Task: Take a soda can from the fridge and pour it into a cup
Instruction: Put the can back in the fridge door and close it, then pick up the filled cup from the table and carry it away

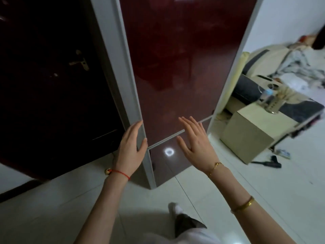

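Left hand (pixel 131 148) is curling its spread fingers around the grey edge of the upper fridge door (pixel 175 67); right hand (pixel 194 145) is hovering open, empty. Opening step is beginning; next, pulling outward. Soda can, presumably inside, is not showing.

pale glossy floor tiles (pixel 52 208) and white walls (pixel 290 18). a dark door (pixel 44 85) with a brass handle (pixel 80 63) stands left. right, a cluttered sofa (pixel 274 67) behind a beige box-like table (pixel 246 136).
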### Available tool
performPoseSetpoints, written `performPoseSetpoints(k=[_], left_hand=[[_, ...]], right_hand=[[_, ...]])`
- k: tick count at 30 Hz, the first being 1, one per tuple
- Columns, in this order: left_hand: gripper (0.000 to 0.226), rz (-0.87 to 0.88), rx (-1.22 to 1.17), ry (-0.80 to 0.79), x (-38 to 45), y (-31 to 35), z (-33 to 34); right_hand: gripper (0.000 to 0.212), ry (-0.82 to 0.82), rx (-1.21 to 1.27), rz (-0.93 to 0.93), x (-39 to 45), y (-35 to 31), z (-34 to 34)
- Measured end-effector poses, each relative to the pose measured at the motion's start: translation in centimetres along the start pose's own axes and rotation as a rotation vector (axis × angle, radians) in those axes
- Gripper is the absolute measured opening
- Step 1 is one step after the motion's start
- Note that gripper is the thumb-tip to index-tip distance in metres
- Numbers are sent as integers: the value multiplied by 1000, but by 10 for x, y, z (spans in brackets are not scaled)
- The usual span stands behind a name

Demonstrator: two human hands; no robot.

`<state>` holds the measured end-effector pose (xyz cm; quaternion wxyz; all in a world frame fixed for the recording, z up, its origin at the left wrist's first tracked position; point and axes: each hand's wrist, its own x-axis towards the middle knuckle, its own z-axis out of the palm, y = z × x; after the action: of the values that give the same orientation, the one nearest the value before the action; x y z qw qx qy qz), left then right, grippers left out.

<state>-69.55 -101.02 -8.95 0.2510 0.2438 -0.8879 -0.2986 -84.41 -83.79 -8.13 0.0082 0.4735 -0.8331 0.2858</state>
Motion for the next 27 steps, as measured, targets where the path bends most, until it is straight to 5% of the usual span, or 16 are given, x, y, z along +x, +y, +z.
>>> performPoseSetpoints(k=[13,27], left_hand=[[44,274,-77,-456,-59,64,65],[41,655,-135,-844,-182,226,195]], right_hand=[[53,162,-52,516,-186,24,-42],[52,388,-143,1044,-449,50,-128]])
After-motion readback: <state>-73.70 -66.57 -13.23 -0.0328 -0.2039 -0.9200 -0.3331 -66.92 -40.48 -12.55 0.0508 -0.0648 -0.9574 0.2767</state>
